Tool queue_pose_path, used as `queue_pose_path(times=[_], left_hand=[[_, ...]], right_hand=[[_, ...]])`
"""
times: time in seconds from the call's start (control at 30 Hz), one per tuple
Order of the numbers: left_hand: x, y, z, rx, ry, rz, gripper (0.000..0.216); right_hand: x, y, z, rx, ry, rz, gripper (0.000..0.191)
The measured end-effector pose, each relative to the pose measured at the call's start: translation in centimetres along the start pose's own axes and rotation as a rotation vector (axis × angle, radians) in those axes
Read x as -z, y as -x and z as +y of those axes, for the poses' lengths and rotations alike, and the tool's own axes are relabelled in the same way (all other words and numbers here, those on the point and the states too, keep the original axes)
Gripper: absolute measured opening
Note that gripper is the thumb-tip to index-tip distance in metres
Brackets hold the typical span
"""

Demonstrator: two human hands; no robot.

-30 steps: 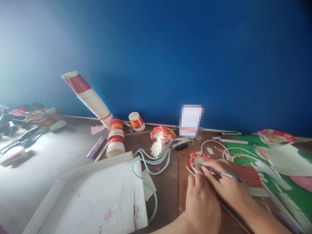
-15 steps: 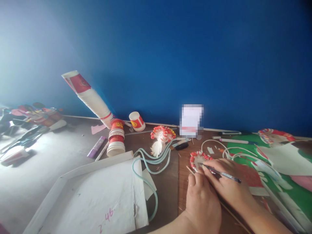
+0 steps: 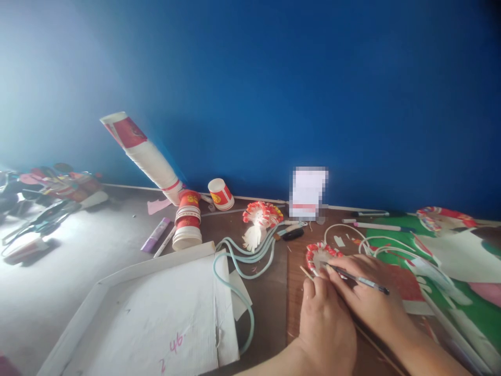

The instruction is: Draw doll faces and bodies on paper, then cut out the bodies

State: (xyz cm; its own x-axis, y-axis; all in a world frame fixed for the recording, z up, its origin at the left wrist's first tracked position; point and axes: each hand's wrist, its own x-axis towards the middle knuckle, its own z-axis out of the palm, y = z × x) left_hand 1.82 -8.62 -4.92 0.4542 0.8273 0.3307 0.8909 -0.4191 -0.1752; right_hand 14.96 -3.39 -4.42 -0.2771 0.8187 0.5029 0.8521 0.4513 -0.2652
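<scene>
My right hand (image 3: 370, 300) holds a thin pen (image 3: 358, 279), its tip resting on a small red-and-white paper flower (image 3: 319, 254) on the brown table. Beside it my left hand (image 3: 326, 326) lies with its fingers curled, fingertips pressing a thin wooden stick (image 3: 306, 272) next to the flower. Both hands touch each other near the flower's lower edge.
A white cardboard tray (image 3: 152, 318) lies at front left with teal tubing (image 3: 240, 261) beside it. Stacked red paper cups (image 3: 187, 227), a long leaning cup stack (image 3: 144, 156), a second paper flower (image 3: 260, 219), green and red paper sheets (image 3: 438, 282) and markers (image 3: 373, 226) lie around.
</scene>
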Motion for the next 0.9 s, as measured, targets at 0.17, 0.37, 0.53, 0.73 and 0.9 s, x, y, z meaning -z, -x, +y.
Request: queue_pose_path(times=[0.17,0.37,0.53,0.73,0.9], left_hand=[[0.06,0.05,0.03,-0.002,0.005,-0.015,0.051],[-0.06,0.17,0.10,0.010,0.014,-0.028,0.052],[-0.15,0.22,0.12,0.013,0.018,0.003,0.052],[0.20,0.06,-0.09,-0.006,0.017,0.008,0.052],[0.19,0.02,-0.07,-0.003,0.016,0.001,0.051]], right_hand=[[0.08,-0.08,-0.09,0.019,0.005,0.026,0.011],[0.11,-0.18,-0.17,0.027,0.001,0.032,0.011],[0.08,-0.10,-0.12,0.001,-0.007,0.025,0.012],[0.11,-0.19,-0.16,0.015,-0.018,0.035,0.012],[0.04,-0.15,-0.05,0.002,-0.028,0.037,0.014]])
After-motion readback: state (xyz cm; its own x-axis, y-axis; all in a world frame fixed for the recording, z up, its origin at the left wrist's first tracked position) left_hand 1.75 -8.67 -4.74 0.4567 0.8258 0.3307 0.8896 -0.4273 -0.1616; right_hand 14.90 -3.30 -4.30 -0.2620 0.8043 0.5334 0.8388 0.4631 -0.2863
